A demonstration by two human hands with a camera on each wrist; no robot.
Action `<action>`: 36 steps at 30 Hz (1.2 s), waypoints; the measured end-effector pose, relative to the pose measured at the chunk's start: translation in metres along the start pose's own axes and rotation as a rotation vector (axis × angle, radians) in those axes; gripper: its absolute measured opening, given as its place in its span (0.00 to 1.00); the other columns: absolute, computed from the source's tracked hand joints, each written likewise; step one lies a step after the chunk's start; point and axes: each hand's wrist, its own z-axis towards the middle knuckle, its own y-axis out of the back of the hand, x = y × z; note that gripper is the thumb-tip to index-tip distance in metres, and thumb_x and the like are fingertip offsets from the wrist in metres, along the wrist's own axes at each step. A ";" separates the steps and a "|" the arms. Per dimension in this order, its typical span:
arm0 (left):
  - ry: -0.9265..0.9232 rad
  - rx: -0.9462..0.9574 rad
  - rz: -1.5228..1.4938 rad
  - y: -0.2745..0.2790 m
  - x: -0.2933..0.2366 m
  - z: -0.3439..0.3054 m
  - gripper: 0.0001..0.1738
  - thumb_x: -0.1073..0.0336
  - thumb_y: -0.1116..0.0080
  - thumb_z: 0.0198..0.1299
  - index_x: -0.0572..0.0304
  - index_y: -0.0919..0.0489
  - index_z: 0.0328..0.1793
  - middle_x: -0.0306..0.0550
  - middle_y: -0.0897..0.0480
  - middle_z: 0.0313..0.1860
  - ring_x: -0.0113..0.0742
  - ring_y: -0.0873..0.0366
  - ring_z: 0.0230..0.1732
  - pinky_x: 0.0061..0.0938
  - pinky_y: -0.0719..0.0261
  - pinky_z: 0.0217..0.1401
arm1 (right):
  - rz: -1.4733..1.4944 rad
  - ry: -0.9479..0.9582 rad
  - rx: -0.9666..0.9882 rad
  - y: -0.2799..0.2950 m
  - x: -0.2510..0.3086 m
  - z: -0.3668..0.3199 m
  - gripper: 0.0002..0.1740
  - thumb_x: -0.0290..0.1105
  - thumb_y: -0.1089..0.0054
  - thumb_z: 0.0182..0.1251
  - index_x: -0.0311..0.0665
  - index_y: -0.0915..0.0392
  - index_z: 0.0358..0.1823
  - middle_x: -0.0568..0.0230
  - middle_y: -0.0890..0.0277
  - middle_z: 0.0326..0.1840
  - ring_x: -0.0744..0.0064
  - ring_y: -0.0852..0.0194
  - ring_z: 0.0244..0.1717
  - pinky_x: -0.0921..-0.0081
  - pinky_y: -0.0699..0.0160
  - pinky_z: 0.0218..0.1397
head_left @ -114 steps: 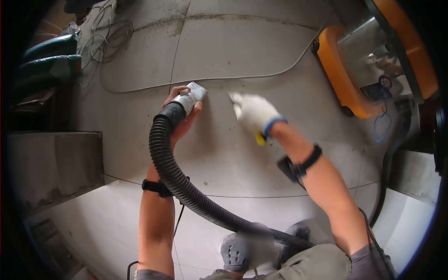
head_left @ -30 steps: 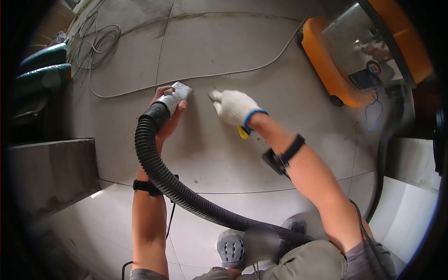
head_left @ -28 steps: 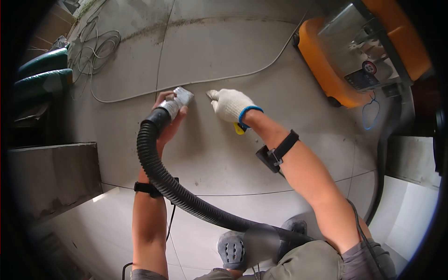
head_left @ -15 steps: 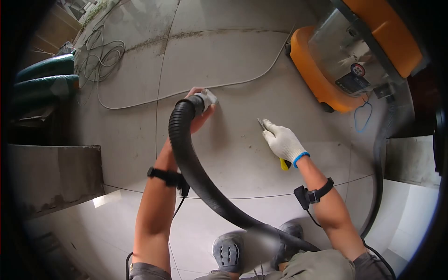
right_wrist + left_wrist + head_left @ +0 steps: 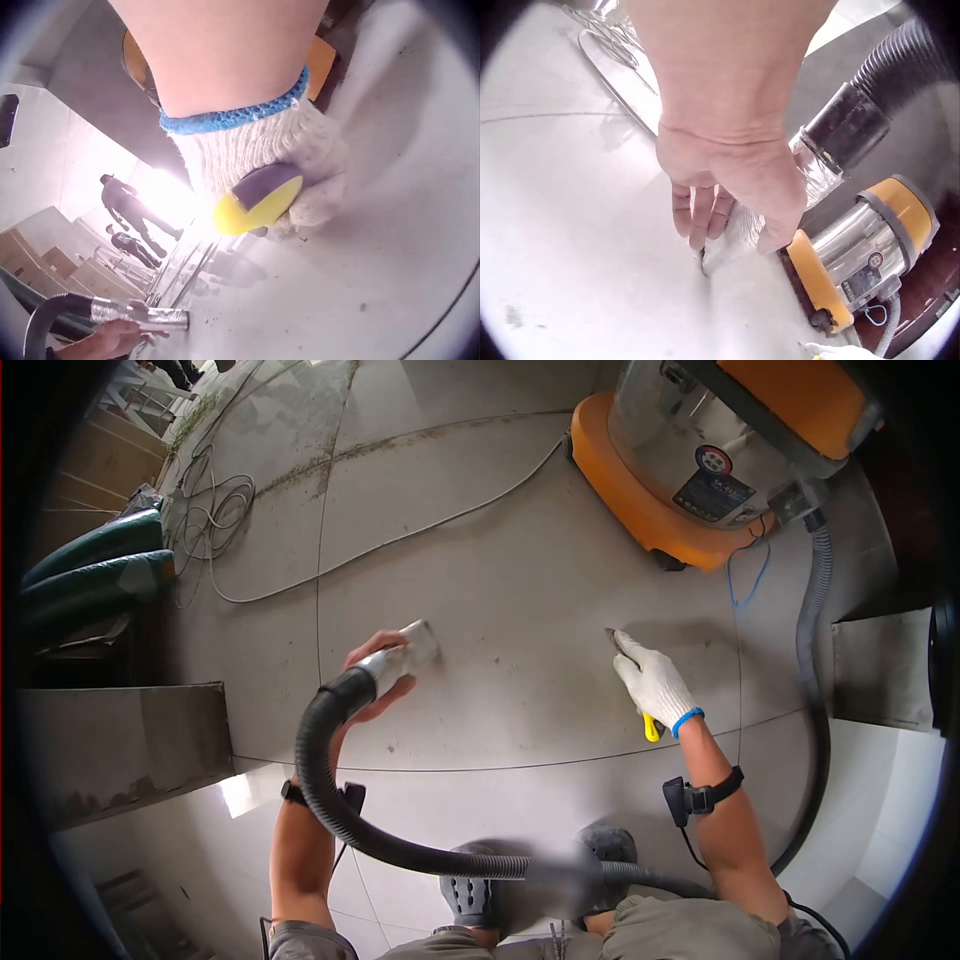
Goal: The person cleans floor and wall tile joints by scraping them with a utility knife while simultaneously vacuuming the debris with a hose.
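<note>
The nozzle (image 5: 405, 650), on the floor (image 5: 520, 560) at left, is clasped at its stiff taped neck by the left grip (image 5: 735, 165), judged light but tugged by the hose (image 5: 325, 790); the scraper (image 5: 259, 199) is clenched by the right grip (image 5: 652, 680).

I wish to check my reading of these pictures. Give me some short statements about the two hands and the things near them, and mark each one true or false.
1. The left hand grips the silver-taped nozzle of the black hose. True.
2. The right hand is bare. False: it wears a white glove with a blue cuff.
3. The right hand holds a yellow-handled tool. True.
4. The vacuum cleaner is green. False: its base is orange and its tank is metal.
5. The two hands touch. False: they are apart, over the floor.
</note>
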 end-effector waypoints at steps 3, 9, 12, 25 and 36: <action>0.046 -0.063 -0.045 -0.006 0.002 -0.036 0.31 0.63 0.17 0.58 0.49 0.19 0.66 0.40 0.16 0.52 0.34 0.21 0.52 0.34 0.20 0.59 | 0.009 0.039 -0.020 0.000 -0.015 -0.004 0.31 0.43 0.44 0.83 0.45 0.26 0.83 0.43 0.13 0.67 0.56 0.09 0.38 0.65 0.11 0.46; -0.077 -0.040 -0.121 -0.057 -0.015 -0.022 0.38 0.64 0.18 0.59 0.49 0.23 0.76 0.46 0.15 0.55 0.39 0.17 0.56 0.38 0.18 0.61 | -0.016 0.174 -0.062 -0.011 -0.037 0.003 0.32 0.44 0.44 0.83 0.41 0.26 0.82 0.41 0.19 0.74 0.43 0.17 0.71 0.61 0.19 0.74; -0.130 -0.024 -0.106 -0.087 -0.033 0.020 0.39 0.62 0.19 0.60 0.49 0.24 0.77 0.49 0.14 0.56 0.43 0.15 0.55 0.41 0.16 0.60 | -0.059 0.233 -0.095 -0.019 -0.045 0.003 0.32 0.44 0.44 0.82 0.40 0.26 0.82 0.38 0.18 0.71 0.42 0.19 0.73 0.60 0.20 0.76; 0.053 -0.165 -0.140 -0.075 -0.028 -0.059 0.36 0.65 0.18 0.60 0.47 0.23 0.73 0.46 0.15 0.59 0.41 0.16 0.56 0.38 0.17 0.62 | -0.466 0.483 0.189 -0.096 0.076 -0.004 0.32 0.35 0.52 0.79 0.42 0.28 0.83 0.39 0.10 0.49 0.36 0.10 0.50 0.41 0.13 0.56; 0.127 -0.276 -0.153 -0.089 -0.030 -0.059 0.36 0.54 0.16 0.64 0.49 0.23 0.74 0.47 0.14 0.55 0.38 0.16 0.54 0.37 0.15 0.59 | -0.497 0.535 0.144 -0.122 0.084 0.002 0.31 0.37 0.50 0.77 0.43 0.25 0.80 0.42 0.11 0.56 0.35 0.12 0.55 0.42 0.15 0.62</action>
